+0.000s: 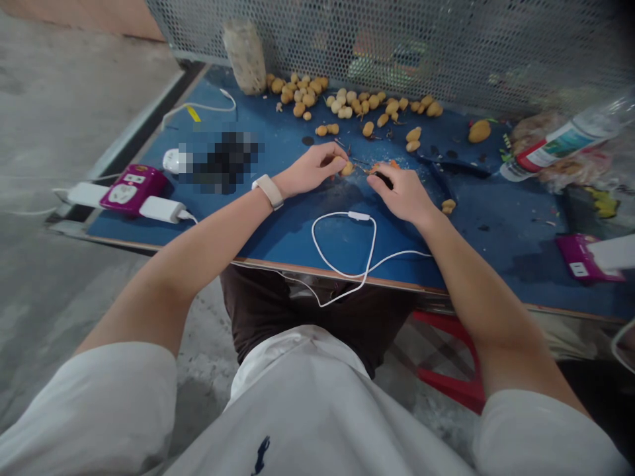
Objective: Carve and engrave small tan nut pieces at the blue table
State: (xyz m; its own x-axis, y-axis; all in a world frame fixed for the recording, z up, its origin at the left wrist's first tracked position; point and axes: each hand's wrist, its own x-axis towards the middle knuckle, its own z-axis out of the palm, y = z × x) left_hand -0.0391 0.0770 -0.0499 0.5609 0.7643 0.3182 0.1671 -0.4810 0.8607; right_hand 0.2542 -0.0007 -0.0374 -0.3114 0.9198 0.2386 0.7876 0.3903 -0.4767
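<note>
Left hand (310, 170): pinching one small tan fruit (347, 169) over the blue counter (282, 235). Right hand (401, 193): curled nearly closed on a small black object (381, 180), just beside the fruit. Loose fruit pile (302, 92): farther back on the counter, near a mesh screen (397, 46).

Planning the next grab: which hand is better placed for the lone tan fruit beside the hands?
Probably the right hand: the lone tan fruit lies just off its side, while the left hand is farther off, pinching a second fruit.
</note>
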